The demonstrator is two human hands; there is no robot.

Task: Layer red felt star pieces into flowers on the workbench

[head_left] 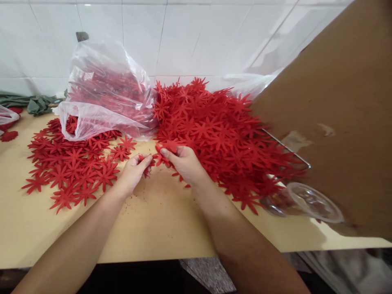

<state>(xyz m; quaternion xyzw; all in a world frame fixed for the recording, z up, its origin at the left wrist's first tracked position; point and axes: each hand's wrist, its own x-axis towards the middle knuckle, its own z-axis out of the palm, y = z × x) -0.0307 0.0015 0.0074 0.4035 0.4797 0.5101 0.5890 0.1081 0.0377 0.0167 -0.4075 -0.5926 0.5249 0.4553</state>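
Observation:
Just above the middle of the table, my right hand (pixel 183 161) pinches a red flower-shaped cutout (pixel 163 152) between thumb and fingers. My left hand (pixel 137 169) is closed close beside it, with bits of red between its fingertips; whether it grips the same cutout or another small red piece is hidden. A tall heap of red flower cutouts (pixel 205 126) rises behind and to the right of my right hand. To the left lies a flatter pile of similar red cutouts (pixel 73 163), with a couple of loose ones near my left hand.
A clear plastic bag (pixel 107 94) full of red pieces stands against the tiled wall. A large cardboard sheet (pixel 337 114) leans at the right, by a clear plastic tub (pixel 315 202). Green folded material (pixel 39 104) lies far left. Small red crumbs dot the table (pixel 147 232).

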